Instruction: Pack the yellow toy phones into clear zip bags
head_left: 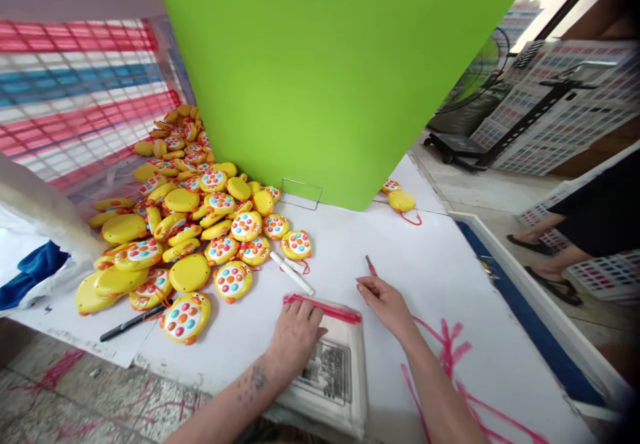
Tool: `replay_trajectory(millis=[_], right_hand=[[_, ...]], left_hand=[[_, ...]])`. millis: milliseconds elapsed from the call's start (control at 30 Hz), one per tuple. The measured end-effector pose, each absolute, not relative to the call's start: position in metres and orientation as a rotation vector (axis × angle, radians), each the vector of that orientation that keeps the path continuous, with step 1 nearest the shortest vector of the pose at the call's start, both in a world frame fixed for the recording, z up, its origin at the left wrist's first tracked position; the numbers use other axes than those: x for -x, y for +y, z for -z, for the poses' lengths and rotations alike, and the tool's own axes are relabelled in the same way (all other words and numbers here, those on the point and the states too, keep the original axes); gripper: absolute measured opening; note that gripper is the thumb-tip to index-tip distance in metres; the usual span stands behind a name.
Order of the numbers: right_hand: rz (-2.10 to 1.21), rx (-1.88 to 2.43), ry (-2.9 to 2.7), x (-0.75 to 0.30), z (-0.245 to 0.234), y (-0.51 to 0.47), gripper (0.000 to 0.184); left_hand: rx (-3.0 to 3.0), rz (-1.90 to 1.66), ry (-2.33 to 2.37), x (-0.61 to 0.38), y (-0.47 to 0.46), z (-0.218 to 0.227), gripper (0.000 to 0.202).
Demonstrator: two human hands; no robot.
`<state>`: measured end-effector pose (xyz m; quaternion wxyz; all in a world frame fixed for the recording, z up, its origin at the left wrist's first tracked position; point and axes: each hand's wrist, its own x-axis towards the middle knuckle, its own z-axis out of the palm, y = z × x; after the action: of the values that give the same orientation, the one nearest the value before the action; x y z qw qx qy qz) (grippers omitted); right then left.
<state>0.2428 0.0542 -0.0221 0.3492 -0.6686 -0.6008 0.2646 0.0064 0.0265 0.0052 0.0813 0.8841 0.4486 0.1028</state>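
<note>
My left hand lies palm down on a stack of clear zip bags with red seal strips, its fingers curled at the top edge of the stack. My right hand rests just right of the bags and pinches a red marker that points away from me. A big heap of yellow duck-shaped toys with coloured buttons covers the white table to the left. Two white sticks lie between the heap and my left hand.
A large green board stands across the back of the table. A black pen lies near the front edge. Another yellow toy sits at the board's right corner. A person's legs in sandals show at right, beside white crates.
</note>
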Motion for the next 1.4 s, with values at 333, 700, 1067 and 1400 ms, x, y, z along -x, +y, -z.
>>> replay_trajectory(millis=[333, 700, 1067, 1400], right_hand=[[-0.502, 1.345, -2.115, -0.136, -0.007, 0.146, 0.038], [-0.271, 1.664, -2.230, -0.170, -0.001, 0.122, 0.054], [-0.492, 1.791, -1.672, -0.223, 0.012, 0.053, 0.050], [-1.424, 1.298, -1.201, -0.215, -0.030, 0.016, 0.047]], left_hand=[[-2.738, -0.474, 1.352, -0.004, 0.023, 0.009, 0.018], [-2.724, -0.490, 1.203, -0.002, 0.023, 0.003, 0.011], [-2.377, -0.512, 1.343, -0.009, 0.025, 0.000, 0.042], [-2.309, -0.680, 1.277, -0.002, 0.023, 0.010, 0.066]])
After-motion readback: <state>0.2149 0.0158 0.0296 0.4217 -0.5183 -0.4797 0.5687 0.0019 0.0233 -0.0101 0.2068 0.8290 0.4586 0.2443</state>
